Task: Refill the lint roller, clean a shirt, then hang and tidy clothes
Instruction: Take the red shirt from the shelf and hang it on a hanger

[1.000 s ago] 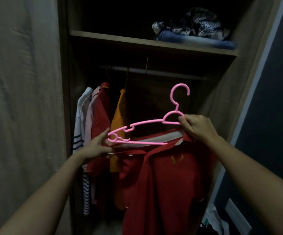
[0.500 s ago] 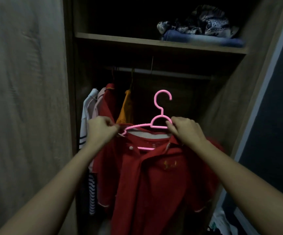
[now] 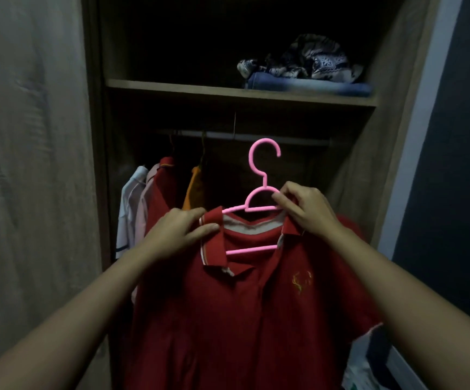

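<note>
The person is seating the red shirt (image 3: 242,319) on the pink hanger (image 3: 262,175) before the wardrobe (image 3: 364,153), left hand (image 3: 181,232) pinching the collar, right hand (image 3: 305,211) pinching the hanger, whose hook likely needs lifting onto the rail (image 3: 256,136).

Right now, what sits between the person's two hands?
In the head view, the collar of the red shirt and an arm of the pink hanger span the gap between the left hand and the right hand.

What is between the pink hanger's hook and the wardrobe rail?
Nothing visible. The hook of the pink hanger is below the rail, and that stretch of rail looks bare; the hung clothes are further left. The left hand and right hand hold the red shirt by its collar.
</note>
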Demonstrator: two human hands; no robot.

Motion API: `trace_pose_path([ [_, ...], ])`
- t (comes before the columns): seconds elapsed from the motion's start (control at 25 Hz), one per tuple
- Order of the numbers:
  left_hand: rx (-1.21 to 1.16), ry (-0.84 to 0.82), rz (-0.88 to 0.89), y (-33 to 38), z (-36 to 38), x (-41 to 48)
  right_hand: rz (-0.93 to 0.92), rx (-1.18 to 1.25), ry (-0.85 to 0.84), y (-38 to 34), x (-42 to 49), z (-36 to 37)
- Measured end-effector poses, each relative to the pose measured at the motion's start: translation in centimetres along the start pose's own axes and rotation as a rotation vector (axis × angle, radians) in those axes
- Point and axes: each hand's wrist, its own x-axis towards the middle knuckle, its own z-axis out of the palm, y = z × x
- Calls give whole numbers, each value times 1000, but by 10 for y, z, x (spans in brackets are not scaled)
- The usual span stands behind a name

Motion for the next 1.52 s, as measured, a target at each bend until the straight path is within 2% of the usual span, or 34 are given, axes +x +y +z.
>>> trace_pose_path([
  [0.16,-191,140,3,-9,-16,8,64,-106,-96,15,4,-22],
  [0.24,-256,139,13,-10,-28,12,137,110,-181,23,8,-33],
  [0.28,-266,134,28,-7,-32,14,145,206,-234,24,11,-36],
  [0.36,-333,109,21,-1,-38,14,71,200,-314,23,15,-39],
  [0.48,-443,-41,-104,1,-54,13,34,185,-294,23,20,-31],
  [0.6,-343,-191,-25,-1,-64,5,95,329,-205,28,21,-21],
  [0.68,-290,-203,8,7,-63,-1,121,347,-175,31,26,-17],
  [0.8,-181,-4,-37,26,-50,-6,93,75,-41,33,38,-11],
  [0.88,-39,113,-100,44,-32,-4,108,-16,11,21,42,-2],
  [0.96,118,154,-196,67,-12,4,198,67,-67,5,48,18],
  [1.08,211,145,-344,95,11,22,390,382,-363,-15,63,42],
  [1.16,226,153,-412,109,17,33,436,565,-402,-14,77,53],
  [1.28,238,185,-471,119,19,46,459,674,-396,-24,91,52],
  [1.4,-33,87,-490,108,13,63,470,766,-416,-21,112,64],
  [1.52,-341,-14,-494,87,15,79,478,734,-418,-16,135,82],
])
